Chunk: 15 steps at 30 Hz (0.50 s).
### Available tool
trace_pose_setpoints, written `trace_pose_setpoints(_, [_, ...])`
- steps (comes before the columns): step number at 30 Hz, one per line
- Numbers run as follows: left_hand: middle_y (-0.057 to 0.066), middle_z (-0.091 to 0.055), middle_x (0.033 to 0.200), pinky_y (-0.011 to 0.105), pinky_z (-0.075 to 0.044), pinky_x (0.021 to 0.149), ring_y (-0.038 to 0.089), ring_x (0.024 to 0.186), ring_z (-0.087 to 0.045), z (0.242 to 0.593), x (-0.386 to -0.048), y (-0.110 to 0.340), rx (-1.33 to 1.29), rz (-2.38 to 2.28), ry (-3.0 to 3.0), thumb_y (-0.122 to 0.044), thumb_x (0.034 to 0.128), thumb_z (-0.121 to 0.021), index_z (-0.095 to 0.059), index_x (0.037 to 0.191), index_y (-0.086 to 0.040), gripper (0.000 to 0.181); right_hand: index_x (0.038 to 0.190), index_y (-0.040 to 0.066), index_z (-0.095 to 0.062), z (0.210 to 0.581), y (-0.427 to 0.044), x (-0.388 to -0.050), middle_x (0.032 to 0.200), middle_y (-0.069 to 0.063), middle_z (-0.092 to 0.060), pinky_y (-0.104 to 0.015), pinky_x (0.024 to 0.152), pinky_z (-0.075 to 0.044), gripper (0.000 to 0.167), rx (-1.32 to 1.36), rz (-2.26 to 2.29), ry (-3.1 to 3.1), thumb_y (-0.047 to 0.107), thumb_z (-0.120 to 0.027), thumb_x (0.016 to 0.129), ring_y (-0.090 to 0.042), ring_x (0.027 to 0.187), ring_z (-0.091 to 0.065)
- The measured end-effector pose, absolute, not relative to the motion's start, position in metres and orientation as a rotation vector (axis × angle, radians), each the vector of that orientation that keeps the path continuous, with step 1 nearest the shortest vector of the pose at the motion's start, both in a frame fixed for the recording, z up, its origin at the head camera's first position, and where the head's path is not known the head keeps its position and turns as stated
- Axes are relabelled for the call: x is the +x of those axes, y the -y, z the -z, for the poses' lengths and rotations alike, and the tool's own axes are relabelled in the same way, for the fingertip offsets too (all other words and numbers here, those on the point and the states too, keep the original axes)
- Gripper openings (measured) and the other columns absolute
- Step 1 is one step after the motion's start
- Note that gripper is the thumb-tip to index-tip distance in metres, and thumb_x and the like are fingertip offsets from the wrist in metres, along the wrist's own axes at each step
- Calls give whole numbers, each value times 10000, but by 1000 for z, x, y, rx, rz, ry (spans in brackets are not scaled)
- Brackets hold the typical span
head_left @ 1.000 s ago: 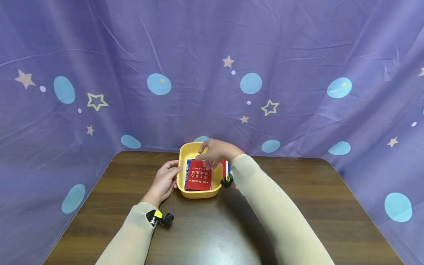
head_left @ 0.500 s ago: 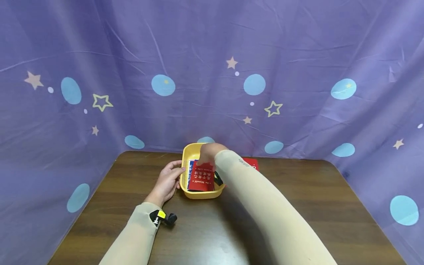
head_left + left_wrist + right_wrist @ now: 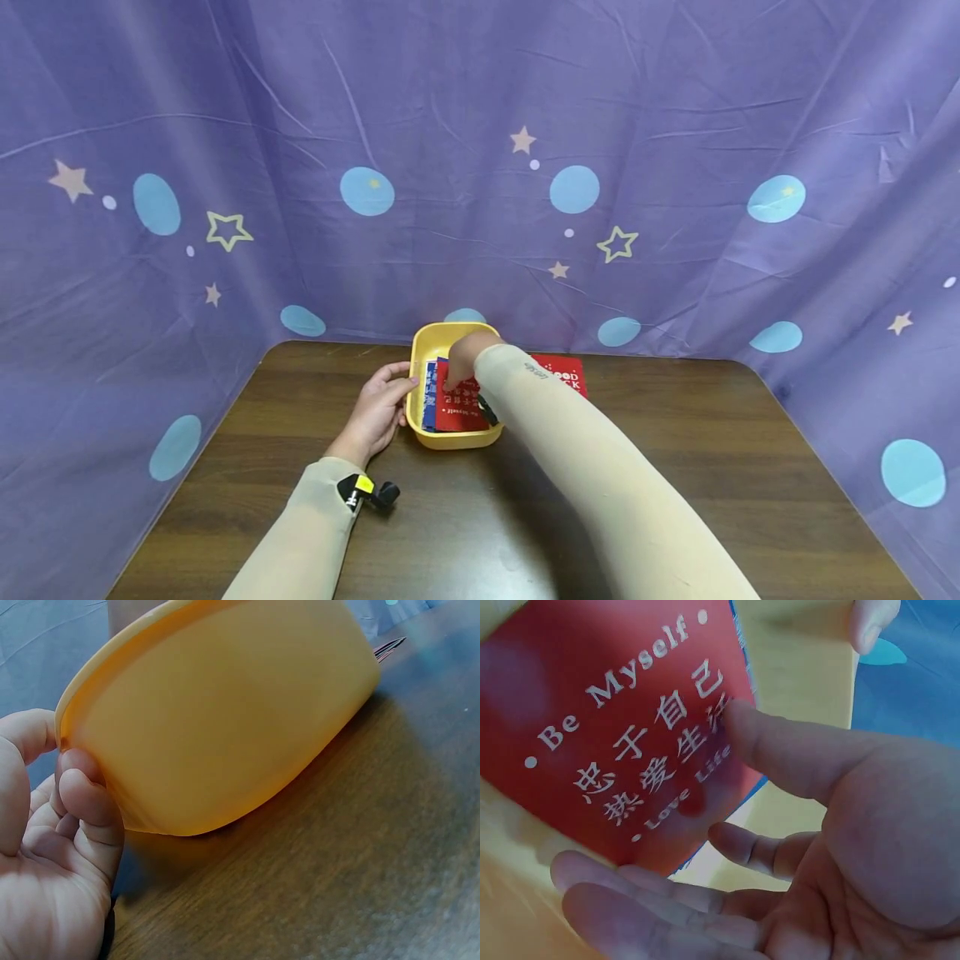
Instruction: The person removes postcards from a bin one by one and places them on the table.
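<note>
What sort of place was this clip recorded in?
Probably a makeshift indoor recording booth: a purple curtain with stars hangs around the wood-grain table, and a black-and-yellow device sits on the left sleeve.

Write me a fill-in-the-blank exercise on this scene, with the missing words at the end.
1. The left hand grips the rim of a ____ tub.
2. Beside the right hand, the red card reads "Be ____".
3. From under that card peeks the edge of a ____ card.
4. The curtain is printed with round spots and five-pointed ____.

Missing words: yellow; Myself; blue; stars.
</note>
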<state>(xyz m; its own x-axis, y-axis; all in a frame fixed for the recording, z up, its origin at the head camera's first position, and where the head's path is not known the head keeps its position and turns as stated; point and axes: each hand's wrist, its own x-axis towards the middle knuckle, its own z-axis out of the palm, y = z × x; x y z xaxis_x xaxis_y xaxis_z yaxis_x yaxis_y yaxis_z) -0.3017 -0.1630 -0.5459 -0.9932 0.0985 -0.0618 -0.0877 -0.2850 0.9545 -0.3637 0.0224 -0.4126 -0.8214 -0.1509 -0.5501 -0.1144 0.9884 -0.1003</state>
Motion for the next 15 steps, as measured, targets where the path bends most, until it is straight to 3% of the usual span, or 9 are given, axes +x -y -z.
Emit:
trace_pose_setpoints(6, [-26, -780, 879, 159, -433, 415, 57, 576, -596, 546, -302, 163, 13, -2435, -1792, -39, 1132, -622, -461, 1552, 21, 454, 1206, 193, -813, 418, -23, -364, 1297, 38, -782, -301, 1111, -605, 467, -191, 119, -2546, 526, -948, 909, -117, 1176, -698])
trace_pose_setpoints(9, [-28, -779, 877, 160, -431, 412, 55, 568, -591, 546, -302, 163, 12, -2437, -1791, -33, 1129, -624, -459, 1555, 19, 460, 1202, 170, -824, 422, -22, -364, 1256, 15, -795, -309, 1037, -634, 449, -237, 112, -2543, 501, -944, 923, -137, 1107, -717])
trace_pose_setpoints(15, [-40, -775, 873, 159, -431, 420, 38, 561, -575, 547, -302, 163, 8, -2427, -1809, -43, 1123, -633, -448, 1566, 25, 484, 1100, 55, -800, 430, -26, -364, 1013, -80, -823, -281, 669, -679, 343, -258, 324, -2520, 329, -946, 955, -209, 790, -810])
